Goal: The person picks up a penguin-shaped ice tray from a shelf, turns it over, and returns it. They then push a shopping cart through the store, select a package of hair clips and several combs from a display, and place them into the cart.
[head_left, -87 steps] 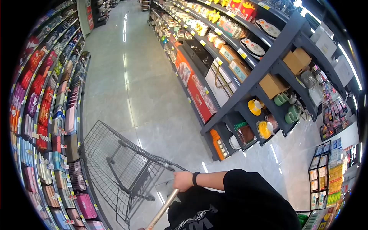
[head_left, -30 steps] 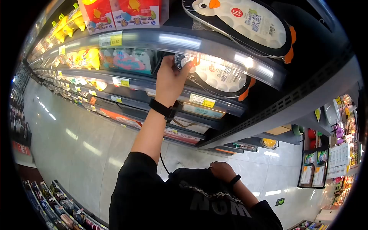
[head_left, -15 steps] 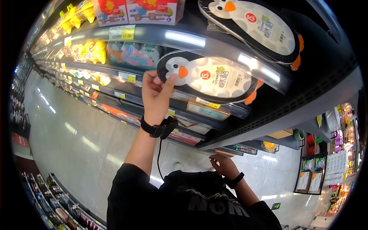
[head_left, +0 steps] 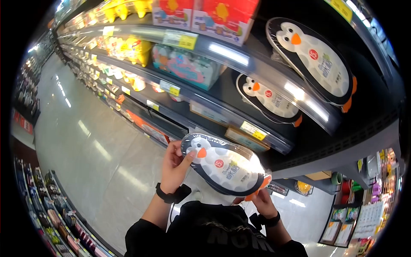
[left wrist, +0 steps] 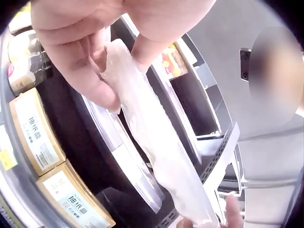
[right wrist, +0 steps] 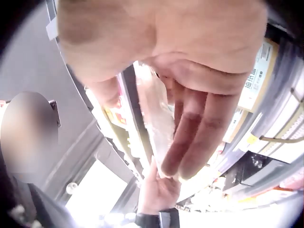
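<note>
A penguin-shaped pack [head_left: 227, 166] in clear wrap is off the shelf, tilted with its orange feet toward the lower right. My left hand [head_left: 174, 165] pinches its head end, thumb on the front. At the feet end is my right hand [head_left: 264, 203], partly behind the pack. In the right wrist view the right hand's long fingers [right wrist: 204, 128] lie along one side of the pack [right wrist: 154, 111], its thumb apart on the other side. The left wrist view shows the pack [left wrist: 156, 137] edge-on between the left thumb and fingers.
Two more penguin packs [head_left: 319, 64] [head_left: 269, 98] lie on the shelves. Red boxes [head_left: 222, 19] and teal packs [head_left: 186, 66] stand to their left. A shelf edge [head_left: 227, 115] runs above the held pack; the aisle floor [head_left: 98, 150] is at left.
The held pack has come down and away from the shelf with my left hand, uncovering another penguin pack behind. My right hand has risen from near the waist to the feet end.
</note>
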A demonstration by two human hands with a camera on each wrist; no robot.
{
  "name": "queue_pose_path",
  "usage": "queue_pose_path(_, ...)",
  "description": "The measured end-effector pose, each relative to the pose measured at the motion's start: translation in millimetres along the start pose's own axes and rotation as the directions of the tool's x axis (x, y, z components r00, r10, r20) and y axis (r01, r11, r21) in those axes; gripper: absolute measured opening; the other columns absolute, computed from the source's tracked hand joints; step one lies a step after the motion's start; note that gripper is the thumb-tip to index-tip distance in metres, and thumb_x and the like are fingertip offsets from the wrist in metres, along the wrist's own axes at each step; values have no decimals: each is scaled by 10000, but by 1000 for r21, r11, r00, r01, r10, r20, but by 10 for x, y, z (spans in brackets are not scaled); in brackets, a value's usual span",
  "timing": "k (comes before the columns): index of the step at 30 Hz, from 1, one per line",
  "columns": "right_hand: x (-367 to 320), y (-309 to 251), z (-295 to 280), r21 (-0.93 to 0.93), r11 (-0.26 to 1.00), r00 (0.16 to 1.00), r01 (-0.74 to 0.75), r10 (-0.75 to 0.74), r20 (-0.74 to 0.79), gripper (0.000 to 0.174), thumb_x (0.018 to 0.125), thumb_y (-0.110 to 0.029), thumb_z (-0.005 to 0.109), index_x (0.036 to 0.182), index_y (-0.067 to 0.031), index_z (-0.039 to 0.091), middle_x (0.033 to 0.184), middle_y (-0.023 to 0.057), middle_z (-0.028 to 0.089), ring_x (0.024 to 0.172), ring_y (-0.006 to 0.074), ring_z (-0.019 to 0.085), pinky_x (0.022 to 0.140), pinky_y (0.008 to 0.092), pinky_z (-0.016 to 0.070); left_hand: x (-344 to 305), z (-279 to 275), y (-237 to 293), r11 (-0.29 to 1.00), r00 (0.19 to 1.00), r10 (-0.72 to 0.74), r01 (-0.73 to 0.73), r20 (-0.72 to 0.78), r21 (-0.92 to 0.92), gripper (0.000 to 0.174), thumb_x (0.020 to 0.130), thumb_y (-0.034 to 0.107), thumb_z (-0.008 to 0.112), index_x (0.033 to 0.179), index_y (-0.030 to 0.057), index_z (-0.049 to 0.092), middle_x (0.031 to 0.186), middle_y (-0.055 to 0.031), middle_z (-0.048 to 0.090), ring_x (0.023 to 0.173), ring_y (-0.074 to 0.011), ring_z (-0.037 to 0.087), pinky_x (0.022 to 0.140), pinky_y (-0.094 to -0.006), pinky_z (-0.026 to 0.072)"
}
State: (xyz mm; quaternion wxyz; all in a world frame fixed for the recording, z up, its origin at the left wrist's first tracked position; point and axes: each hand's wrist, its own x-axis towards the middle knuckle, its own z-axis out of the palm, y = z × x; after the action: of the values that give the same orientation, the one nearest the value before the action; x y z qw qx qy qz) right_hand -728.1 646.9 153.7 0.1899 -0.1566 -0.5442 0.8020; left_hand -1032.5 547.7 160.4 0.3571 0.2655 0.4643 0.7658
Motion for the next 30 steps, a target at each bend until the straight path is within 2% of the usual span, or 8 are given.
queue_pose_path(1,12,-2,16,61,983,978,-171,176,-107,424,996,-52,542,1398,15,423,1288,140,599,1139,281,631,947,400,522,-22,-43,-22,1000,1000,4,-4,7,0,371,929,-17,671,1252,29,494,1065,-5,588,976,-91,602,872,-247,491)
queue_pose_path(6,178,357,404,428,900,907,-78,242,-343,410,970,-50,608,1369,-49,515,1303,56,605,1209,180,574,981,329,476,-261,90,-114,989,987,-2,25,158,-148,612,895,-66,675,1437,36,410,1296,-51,598,1177,-142,575,1013,-319,463)
queue_pose_path(8,282,373,553,335,926,941,-175,257,-219,431,945,-42,656,1356,-43,530,1283,47,616,1179,163,585,968,312,482,-339,166,-142,975,961,-116,159,250,-156,625,923,-40,650,1480,32,376,1327,-63,594,1197,-133,560,1013,-303,455)
queue_pose_path(10,376,483,495,65,986,977,-153,161,-137,519,954,-13,603,1440,-74,433,1414,83,531,1290,241,528,1090,415,432,-378,285,-99,987,983,-107,123,151,-105,547,947,-4,633,1449,21,417,1305,-59,606,1177,-121,564,1000,-290,456)
queue_pose_path(12,418,436,436,-74,988,988,-137,131,-84,446,981,-58,584,1410,-51,460,1342,62,564,1216,175,549,1008,334,454,-356,250,-69,984,989,-121,132,89,-123,477,966,28,618,1415,12,456,1285,-55,616,1161,-114,565,994,-288,456)
queue_pose_path(18,457,313,618,131,989,978,-67,91,-186,367,1026,-105,551,1379,-28,485,1263,77,631,1149,147,590,985,315,477,-389,144,85,997,1000,-7,7,-7,-76,489,968,38,619,1417,-10,432,1281,-70,610,1167,-118,559,991,-282,443)
queue_pose_path(24,426,476,406,-115,986,985,-123,107,-136,382,1049,-115,475,1424,-62,428,1380,102,548,1269,232,551,1041,412,475,-424,173,135,997,999,24,-27,-41,-72,486,967,49,631,1405,-11,429,1239,-56,618,1130,-100,562,963,-266,451)
queue_pose_path(30,440,549,397,1,998,995,-55,55,-85,387,1048,-112,468,1423,-34,412,1379,128,545,1273,264,549,1070,446,458,-471,206,248,999,999,-16,14,-43,-47,380,997,94,608,1342,-12,489,1184,-34,625,1056,-71,554,917,-240,454)
